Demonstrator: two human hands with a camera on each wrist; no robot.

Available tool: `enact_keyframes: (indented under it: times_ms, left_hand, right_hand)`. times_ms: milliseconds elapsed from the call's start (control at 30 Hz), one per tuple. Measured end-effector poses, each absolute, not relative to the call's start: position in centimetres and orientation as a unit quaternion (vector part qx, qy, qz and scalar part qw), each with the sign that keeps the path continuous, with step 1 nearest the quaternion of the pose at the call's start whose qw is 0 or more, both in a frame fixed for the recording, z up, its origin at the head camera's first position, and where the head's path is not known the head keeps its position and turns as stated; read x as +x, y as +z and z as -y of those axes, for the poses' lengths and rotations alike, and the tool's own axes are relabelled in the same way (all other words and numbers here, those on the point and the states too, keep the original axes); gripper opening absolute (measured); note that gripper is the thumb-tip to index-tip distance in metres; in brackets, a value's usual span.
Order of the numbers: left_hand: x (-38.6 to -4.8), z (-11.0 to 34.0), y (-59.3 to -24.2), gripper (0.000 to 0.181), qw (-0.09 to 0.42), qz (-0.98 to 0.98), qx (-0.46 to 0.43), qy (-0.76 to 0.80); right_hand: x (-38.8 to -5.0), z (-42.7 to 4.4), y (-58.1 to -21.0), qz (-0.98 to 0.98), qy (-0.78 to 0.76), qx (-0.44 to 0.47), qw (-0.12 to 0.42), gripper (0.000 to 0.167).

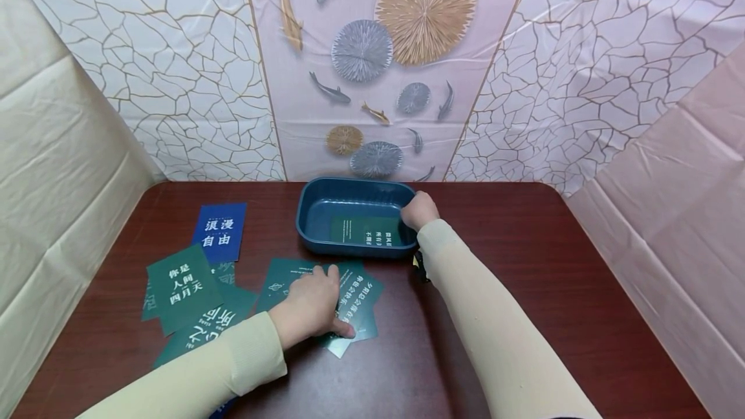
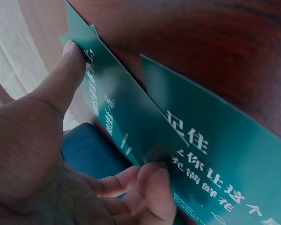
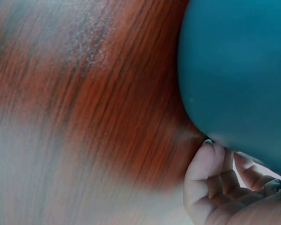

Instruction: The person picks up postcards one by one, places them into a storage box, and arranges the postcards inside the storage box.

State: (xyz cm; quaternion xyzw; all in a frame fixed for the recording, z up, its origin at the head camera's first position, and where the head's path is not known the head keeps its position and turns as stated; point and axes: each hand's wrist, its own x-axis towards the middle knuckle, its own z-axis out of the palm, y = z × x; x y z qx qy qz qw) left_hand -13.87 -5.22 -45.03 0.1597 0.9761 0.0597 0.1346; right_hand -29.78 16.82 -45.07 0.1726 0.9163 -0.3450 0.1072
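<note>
My left hand [image 1: 308,306] is over a fanned group of green cards [image 1: 363,299] with white Chinese writing. In the left wrist view the thumb touches one end of a green card [image 2: 107,89], and curled fingertips meet its other end. Another green card [image 2: 215,131] lies beside it. At the back of the table stands a dark blue rectangular tub [image 1: 349,250], with a green card [image 1: 355,230] lying inside. My right hand [image 1: 420,211] grips the tub's right end; in the right wrist view its fingertips are against the tub's outer wall [image 3: 239,79].
On the left, several green cards [image 1: 185,283] overlap, with a blue card [image 1: 220,231] behind them. Part of another blue item [image 1: 223,408] shows under the left sleeve. The brown table [image 1: 524,264] meets patterned cloth [image 1: 198,83] at the back and plain cloth on the sides.
</note>
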Motion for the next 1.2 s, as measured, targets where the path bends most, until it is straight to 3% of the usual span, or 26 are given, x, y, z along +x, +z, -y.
enact_keyframes:
  times_ms: [367,1200]
  left_hand:
    - [-13.99,5.32,-45.05,0.114,0.14,-0.976,0.151,0.065]
    - [-13.94,5.68,-45.05,0.102,0.132,-0.979,0.136,0.072]
  right_hand:
    - [-29.67,-16.76,-44.89,-0.915,-0.351,0.168,0.106,0.058]
    - [-29.79,-17.02,-44.95,-0.919,-0.344,0.148,0.122,0.06]
